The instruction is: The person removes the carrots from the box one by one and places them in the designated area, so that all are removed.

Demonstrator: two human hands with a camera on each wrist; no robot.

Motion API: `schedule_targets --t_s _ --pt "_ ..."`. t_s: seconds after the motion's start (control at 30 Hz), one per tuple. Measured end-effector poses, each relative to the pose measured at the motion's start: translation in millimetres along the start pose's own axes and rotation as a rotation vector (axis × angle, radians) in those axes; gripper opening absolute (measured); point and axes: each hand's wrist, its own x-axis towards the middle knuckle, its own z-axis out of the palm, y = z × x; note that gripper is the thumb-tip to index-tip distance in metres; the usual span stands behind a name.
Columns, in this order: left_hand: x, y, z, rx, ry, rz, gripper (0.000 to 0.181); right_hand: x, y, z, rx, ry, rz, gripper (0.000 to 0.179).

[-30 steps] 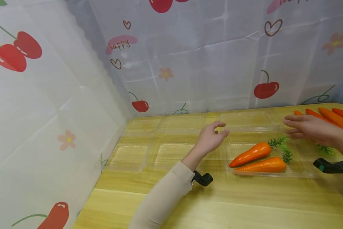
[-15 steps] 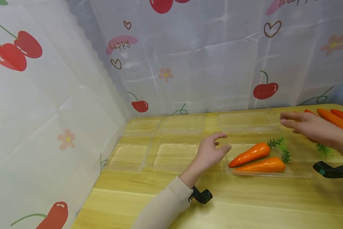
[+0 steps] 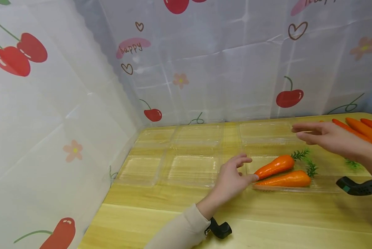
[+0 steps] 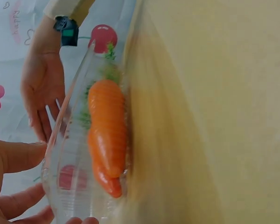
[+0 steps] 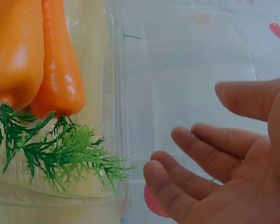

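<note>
Two orange carrots with green tops, the back one [image 3: 276,166] and the front one [image 3: 285,180], lie side by side in a clear plastic tray [image 3: 325,189]. My left hand [image 3: 232,176] is at the tray's left end, with its thumb by the carrots' tips. In the left wrist view its thumb [image 4: 25,156] and fingers are spread apart beside the tray's rim; whether they touch it I cannot tell. My right hand [image 3: 332,138] hovers behind and right of the green tops, holding nothing. The right wrist view shows its fingers [image 5: 200,154] loosely extended.
Several more carrots [image 3: 364,129] lie at the table's back right, partly behind my right hand. Other clear trays stand in rows at the left [image 3: 192,169] and back [image 3: 266,131]. A cloth printed with cherries [image 3: 217,79] hangs behind the table.
My left hand has come down and toward the front, reaching the carrots' tips. The right hand has moved left over the tray's back right. The two carrots have stayed in place.
</note>
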Motion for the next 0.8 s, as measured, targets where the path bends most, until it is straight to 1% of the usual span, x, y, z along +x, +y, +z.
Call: schedule_targets --t_s 0.1,0.17,0.3,0.4,0.6,0.73,0.8 --pt "-5.3 -1.5 3.2 0.031 -0.016 0.002 0.042 1.6 0 2 -0.01 -0.001 -0.023 0.065" --pt "-7.4 -3.2 4.9 0.039 -0.014 0.005 0.04 2.9 0 4 -0.018 -0.001 -0.045 0.063" --pt "-10.4 -6.2 7.0 -0.002 -0.008 -0.008 0.038 5.9 2 7 -0.01 0.003 -0.095 0.058" --pt "-11.4 -9.7 7.9 -0.034 -0.013 0.002 0.038 8.0 4 10 0.004 0.001 -0.12 0.054" --pt "-11.5 -15.8 9.8 -0.024 -0.029 0.054 0.04 12.4 6 16 0.053 -0.05 -0.185 0.046" --pt "-11.1 -17.4 10.8 -0.029 -0.018 0.064 0.042 14.4 7 22 0.06 -0.067 -0.233 0.045" --pt "-11.0 -17.8 11.2 -0.04 -0.015 0.057 0.042 16.1 8 26 0.059 -0.071 -0.266 0.045"
